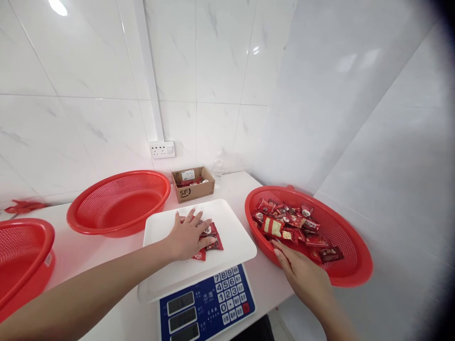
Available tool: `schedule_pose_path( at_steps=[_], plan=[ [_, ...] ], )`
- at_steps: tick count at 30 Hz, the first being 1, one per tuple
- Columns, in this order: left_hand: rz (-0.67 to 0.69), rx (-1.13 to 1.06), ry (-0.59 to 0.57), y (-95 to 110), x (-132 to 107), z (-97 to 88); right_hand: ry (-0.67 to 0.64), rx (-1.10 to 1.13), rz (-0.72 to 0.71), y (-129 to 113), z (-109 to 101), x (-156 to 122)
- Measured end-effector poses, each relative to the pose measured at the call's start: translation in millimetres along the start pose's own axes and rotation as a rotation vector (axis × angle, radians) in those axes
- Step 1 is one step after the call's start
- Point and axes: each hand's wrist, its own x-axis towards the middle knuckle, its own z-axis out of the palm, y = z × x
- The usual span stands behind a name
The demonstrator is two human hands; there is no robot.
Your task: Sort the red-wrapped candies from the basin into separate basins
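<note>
My left hand (pixel 188 234) lies flat with fingers spread on a small pile of red snack packets (pixel 213 238) on the white tray (pixel 234 227) of a blue electronic scale (pixel 208 308). My right hand (pixel 302 272) rests at the near rim of the red basket (pixel 350 272) on the right, fingers stretched toward the many red packets (pixel 291 225) inside it. It holds nothing that I can see.
An empty red basket (pixel 119 201) sits behind the scale to the left, another red basket (pixel 21 258) at the far left edge. A small cardboard box (pixel 193 184) and a clear bottle (pixel 217 169) stand by the tiled wall under a socket (pixel 162 149).
</note>
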Motion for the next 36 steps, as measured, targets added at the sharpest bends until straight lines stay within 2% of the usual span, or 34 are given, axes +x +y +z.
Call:
schedule_pose_path(
  at_steps=[4, 8, 15, 19, 21, 23, 25, 28, 30, 33, 36],
  plan=[
    [-0.079, -0.056, -0.065, -1.8, -4.8, -1.8, -0.001, -0.008, 0.01, 1.0, 1.5, 0.8],
    [-0.03, -0.055, -0.061, -0.8, -5.4, 2.1, 0.008, -0.015, 0.01, 1.3, 1.7, 0.4],
    [0.169, -0.075, -0.015, -6.6, 0.8, 5.2, 0.035, -0.026, -0.009, 0.4, 1.4, -0.2],
    [0.347, -0.121, -0.084, -20.6, 2.3, -7.8, 0.04, -0.034, -0.014, -0.2, 1.3, -0.2],
    [0.382, -0.134, -0.123, -26.1, 1.9, -13.5, 0.035, -0.034, -0.014, -0.5, 0.7, -0.5],
    [0.354, -0.134, -0.128, -26.3, 0.2, -15.1, 0.027, -0.029, -0.008, -0.8, 0.2, -0.7],
    [0.251, -0.13, -0.083, -19.6, -2.7, -11.8, 0.017, -0.022, -0.001, -1.0, 0.0, -0.9],
    [0.053, -0.123, -0.005, -0.5, -7.6, -1.8, 0.018, -0.016, 0.007, -1.1, 0.8, -0.8],
    [-0.012, -0.109, 0.011, 12.6, -9.6, 5.1, 0.027, -0.019, 0.01, -0.9, 1.5, -0.8],
    [-0.009, -0.082, 0.024, 23.3, -8.6, 12.8, 0.032, -0.026, 0.01, -0.8, 1.4, -1.1],
    [0.071, -0.075, 0.029, 18.8, -2.9, 14.4, 0.037, -0.027, 0.003, -1.4, 0.3, -1.7]
  ],
)
